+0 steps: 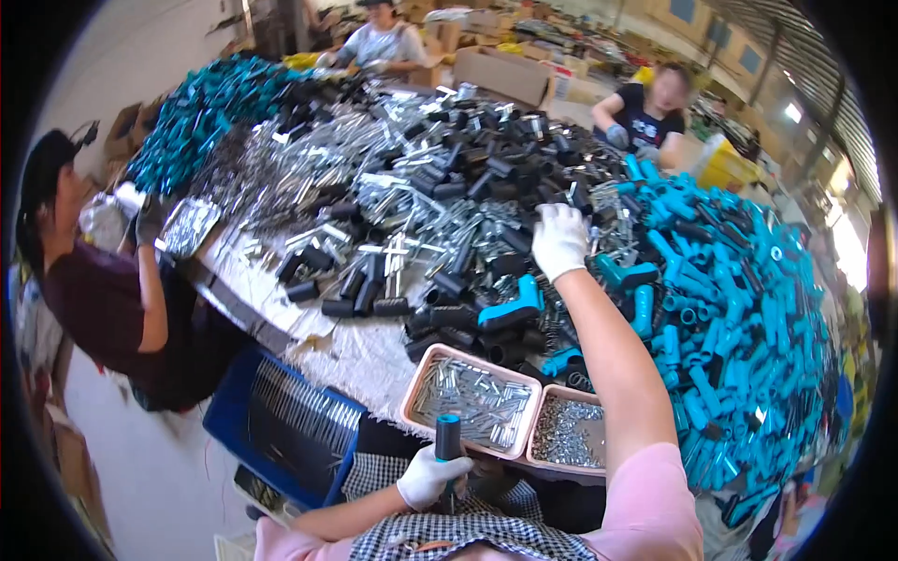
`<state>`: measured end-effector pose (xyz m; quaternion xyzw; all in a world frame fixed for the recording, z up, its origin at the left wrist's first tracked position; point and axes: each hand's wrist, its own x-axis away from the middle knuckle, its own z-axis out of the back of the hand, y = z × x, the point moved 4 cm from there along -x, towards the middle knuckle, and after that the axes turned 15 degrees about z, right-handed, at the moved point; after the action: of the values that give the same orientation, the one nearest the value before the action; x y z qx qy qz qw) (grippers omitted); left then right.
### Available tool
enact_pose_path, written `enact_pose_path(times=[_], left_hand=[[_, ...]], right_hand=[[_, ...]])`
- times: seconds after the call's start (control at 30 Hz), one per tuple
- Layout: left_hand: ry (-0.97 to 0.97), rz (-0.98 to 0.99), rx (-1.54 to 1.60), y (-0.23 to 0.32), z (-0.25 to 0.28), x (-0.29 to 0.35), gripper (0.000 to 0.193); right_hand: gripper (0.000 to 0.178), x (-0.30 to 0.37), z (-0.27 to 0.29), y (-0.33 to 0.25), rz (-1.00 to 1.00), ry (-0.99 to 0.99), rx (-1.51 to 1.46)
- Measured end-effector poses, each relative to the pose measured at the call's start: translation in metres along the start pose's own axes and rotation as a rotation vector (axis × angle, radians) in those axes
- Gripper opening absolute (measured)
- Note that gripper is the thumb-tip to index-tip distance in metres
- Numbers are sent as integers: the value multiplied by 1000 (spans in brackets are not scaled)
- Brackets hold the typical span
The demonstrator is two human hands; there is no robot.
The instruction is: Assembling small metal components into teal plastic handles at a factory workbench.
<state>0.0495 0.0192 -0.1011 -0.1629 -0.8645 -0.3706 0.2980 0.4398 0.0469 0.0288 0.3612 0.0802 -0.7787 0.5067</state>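
Observation:
My left hand (429, 479), in a white glove, is closed around a teal and black cylindrical handle (449, 438) held upright in front of my checked apron. My right arm is stretched over the table, and the white-gloved right hand (561, 241) is at the pile of black plastic sleeves (500, 168). Its fingers look slightly apart and bent, with no held thing visible; the fingertips are partly hidden. Below that hand lies a teal, pistol-shaped housing (513, 303) among black sleeves. Teal plastic parts (720, 309) are heaped to the right of my forearm.
At the near table edge stand a pink tray (407, 408) of metal pins and another tray (533, 455) of small metal pieces. A blue crate (220, 425) of metal rods is at lower left. Co-workers sit left and across. Another teal heap (201, 117) lies far left.

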Motion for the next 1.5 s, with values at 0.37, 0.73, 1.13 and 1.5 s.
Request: enact_pose_path(times=[0.37, 0.73, 1.13, 1.5], left_hand=[[76, -22, -43, -5, 3, -7, 18], [112, -21, -47, 3, -13, 4, 11], [58, -63, -216, -20, -24, -3, 11], [63, -18, -307, -34, -66, 9, 13]], right_hand=[[32, -39, -85, -172, 474, -840, -201], [21, -16, -18, -114, -24, 25, -728], [21, 69, 262, -26, -276, 1322, -1810], [28, 114, 321, -22, -161, 1431, -1558]])
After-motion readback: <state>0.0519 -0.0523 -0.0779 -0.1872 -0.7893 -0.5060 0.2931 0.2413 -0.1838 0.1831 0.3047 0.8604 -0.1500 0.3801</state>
